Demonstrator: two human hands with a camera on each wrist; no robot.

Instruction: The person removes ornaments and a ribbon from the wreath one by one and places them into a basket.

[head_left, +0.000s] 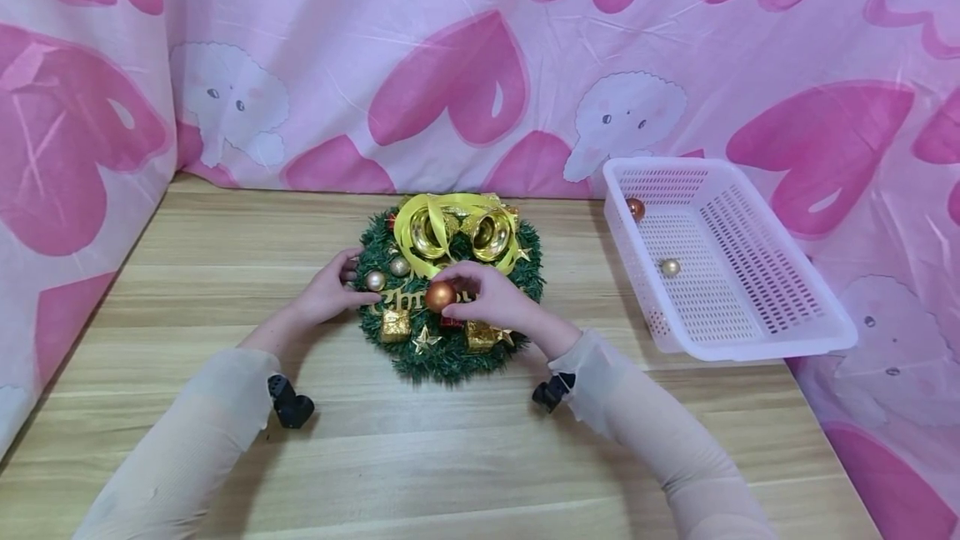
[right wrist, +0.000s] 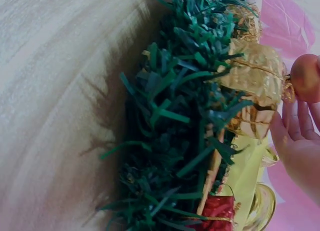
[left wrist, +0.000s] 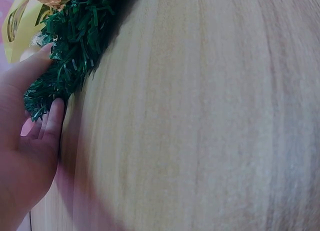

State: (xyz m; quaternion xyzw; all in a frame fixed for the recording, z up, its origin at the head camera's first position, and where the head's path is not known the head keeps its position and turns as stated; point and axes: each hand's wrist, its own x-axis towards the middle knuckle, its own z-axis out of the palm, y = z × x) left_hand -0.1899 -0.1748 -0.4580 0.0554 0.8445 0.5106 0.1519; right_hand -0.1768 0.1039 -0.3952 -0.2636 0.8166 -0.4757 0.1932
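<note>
Your right hand point(head_left: 491, 298) is closed in a pinch on the copper ball point(head_left: 440, 297), fingers and thumb bent round it, holding it over the middle of the wreath point(head_left: 450, 363), in front of the lettering point(head_left: 396, 302). Your left hand point(head_left: 330, 294) is partly closed on the wreath's left edge, thumb over the greenery and fingers by the table point(head_left: 405, 457). The wreath lies flat there, between your arms.

The ball is round and looks smooth, so a loose pinch could let it roll off among the trimmings. Lower it carelessly and it could knock the gold box point(head_left: 480, 335) or snag the ribbon point(head_left: 415, 269) looped round the bells point(head_left: 491, 236). If your left grip slackens, a push could probably slide the wreath. Whether the ball touches anything beneath, you cannot tell.
</note>
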